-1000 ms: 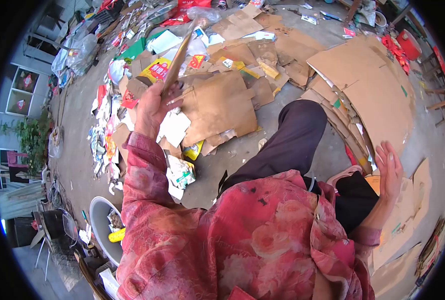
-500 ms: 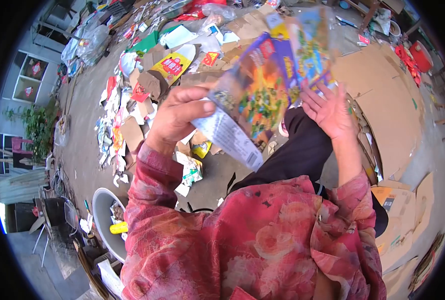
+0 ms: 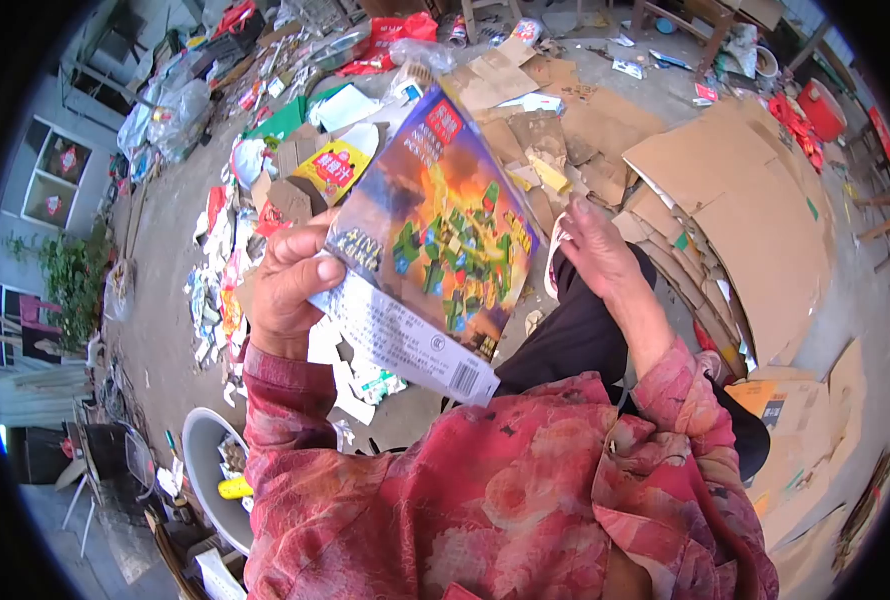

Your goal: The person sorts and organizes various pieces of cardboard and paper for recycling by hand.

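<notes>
Left of the dark-trousered knee [image 3: 577, 312], the left hand [image 3: 290, 285] is pinching the printed sheet [image 3: 450, 240] by its left corner, its long barcoded edge slanting rightward-down from the fingers, while the right hand [image 3: 607, 258], farther off, is hovering over the knee, fingers loosely extended.

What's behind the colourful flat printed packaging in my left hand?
Past the colourful printed packaging, flattened brown cardboard shows at upper right and white paper at lower left. Whatever lies directly behind is covered, so I can't tell.
</notes>
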A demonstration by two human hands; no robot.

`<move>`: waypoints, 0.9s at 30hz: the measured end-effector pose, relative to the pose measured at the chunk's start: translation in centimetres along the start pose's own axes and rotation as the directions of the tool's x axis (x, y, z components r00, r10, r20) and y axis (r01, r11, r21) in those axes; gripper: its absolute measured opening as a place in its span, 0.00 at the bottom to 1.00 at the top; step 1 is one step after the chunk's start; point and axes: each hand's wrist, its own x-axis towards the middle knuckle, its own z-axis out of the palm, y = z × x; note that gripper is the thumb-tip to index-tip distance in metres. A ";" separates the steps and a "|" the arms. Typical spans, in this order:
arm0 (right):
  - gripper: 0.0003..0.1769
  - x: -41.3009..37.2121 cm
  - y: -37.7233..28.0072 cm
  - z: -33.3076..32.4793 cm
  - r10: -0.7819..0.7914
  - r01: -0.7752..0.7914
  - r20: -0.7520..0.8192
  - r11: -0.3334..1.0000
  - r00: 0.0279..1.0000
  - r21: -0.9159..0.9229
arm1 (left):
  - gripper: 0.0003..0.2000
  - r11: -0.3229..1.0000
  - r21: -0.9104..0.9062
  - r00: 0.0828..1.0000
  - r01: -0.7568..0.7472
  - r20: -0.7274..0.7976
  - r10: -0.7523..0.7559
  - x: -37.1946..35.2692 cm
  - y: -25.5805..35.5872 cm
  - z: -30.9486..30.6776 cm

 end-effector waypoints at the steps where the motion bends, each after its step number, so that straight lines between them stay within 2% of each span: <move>1: 0.64 -0.8 -0.7 0.1 -0.182 0.188 0.047 0.958 0.982 -0.217 | 0.13 0.997 0.083 0.998 -0.006 0.061 0.001 0.2 0.5 0.3; 2: 0.62 -1.8 -1.5 0.2 -0.245 0.279 0.141 0.902 0.959 -0.331 | 0.14 0.986 0.163 0.992 -0.016 0.125 -0.004 0.4 1.0 0.6; 3: 0.62 -2.5 -1.8 0.1 -0.266 0.294 0.128 0.901 0.955 -0.320 | 0.15 0.970 0.240 0.982 -0.032 0.188 -0.014 0.7 1.4 1.1; 5: 0.62 -3.5 -2.7 0.1 -0.293 0.365 0.220 0.785 0.931 -0.501 | 0.14 0.953 0.290 0.965 -0.089 0.264 0.010 1.6 2.5 2.6; 6: 0.61 -4.5 -2.8 0.5 -0.310 0.366 0.196 0.798 0.930 -0.479 | 0.13 0.944 0.328 0.982 -0.023 0.185 -0.041 2.0 3.4 3.7; 7: 0.61 -5.1 -2.8 0.7 -0.352 0.432 0.252 0.755 0.902 -0.493 | 0.12 0.931 0.362 0.991 0.045 0.102 -0.088 2.4 4.0 4.6; 8: 0.61 -6.0 -3.0 0.9 -0.432 0.524 0.312 0.561 0.846 -0.641 | 0.11 0.959 0.243 0.987 0.144 0.034 -0.157 3.3 4.3 4.2; 9: 0.61 -7.2 -3.3 1.2 -0.489 0.571 0.380 0.332 0.785 -0.751 | 0.09 0.979 0.173 0.994 0.103 0.021 -0.108 4.4 4.6 4.9; 11: 0.63 -9.9 -4.3 2.3 -0.508 0.658 0.573 -0.014 0.644 -0.752 | 0.07 0.994 -0.020 0.991 0.111 0.074 -0.109 6.7 5.0 6.0; 12: 0.56 -10.3 -4.3 2.0 -0.522 0.648 0.623 -0.166 0.582 -0.743 | 0.06 0.992 -0.074 0.990 0.102 0.102 -0.094 7.3 5.3 7.2; 13: 0.56 -10.2 -4.1 1.6 -0.540 0.640 0.616 -0.173 0.574 -0.748 | 0.06 0.993 -0.064 0.988 0.100 0.123 -0.091 7.7 5.6 8.6; 15: 0.52 -10.1 -3.8 1.2 -0.689 0.571 0.529 -0.201 0.495 -0.796 | 0.07 0.988 -0.125 0.977 0.093 0.203 -0.066 8.5 6.1 11.1; 16: 0.35 -10.5 -4.2 1.2 -0.735 0.572 0.509 -0.202 0.448 -0.795 | 0.11 0.994 -0.074 0.954 0.078 0.294 -0.053 9.5 6.2 11.6; 17: 0.35 -10.7 -4.6 1.1 -0.746 0.560 0.501 -0.210 0.438 -0.802 | 0.11 0.995 -0.071 0.948 0.076 0.315 -0.050 9.9 6.2 12.8; 19: 0.29 -11.1 -5.6 1.3 -0.841 0.788 0.304 0.210 0.448 -0.579 | 0.20 0.962 -0.269 0.894 0.041 0.440 0.085 10.3 6.3 16.9; 20: 0.25 -12.0 -6.5 1.6 -0.861 0.746 0.141 0.328 0.489 -0.580 | 0.28 0.968 -0.250 0.903 0.028 0.422 0.083 11.0 5.9 17.6; 21: 0.25 -11.0 -6.7 0.7 -0.914 0.740 0.075 0.273 0.399 -0.614 | 0.29 0.967 -0.254 0.922 -0.003 0.373 0.101 11.3 5.1 18.2; 23: 0.25 -11.5 -8.1 0.4 -0.880 0.787 -0.102 0.463 0.465 -0.407 | 0.33 0.991 0.063 0.971 -0.118 0.217 0.102 12.1 0.4 17.0; 24: 0.25 -11.6 -8.4 0.0 -0.887 0.793 -0.106 0.451 0.450 -0.409 | 0.35 0.986 0.153 0.986 0.058 0.147 -0.081 11.7 -2.1 16.5; 25: 0.25 -11.5 -8.5 -0.6 -0.816 0.803 -0.106 0.578 0.569 -0.146 | 0.38 0.944 0.230 0.965 0.235 0.058 -0.254 11.0 -4.4 16.4; 26: 0.26 -11.3 -8.5 -1.0 -0.734 0.735 -0.064 0.666 0.676 0.126 | 0.38 0.940 0.152 0.950 0.307 0.012 -0.312 10.6 -6.1 16.9; 27: 0.26 -11.1 -8.2 -1.0 -0.740 0.741 -0.064 0.660 0.670 0.124 | 0.38 0.925 0.067 0.927 0.375 -0.032 -0.374 10.4 -7.3 17.8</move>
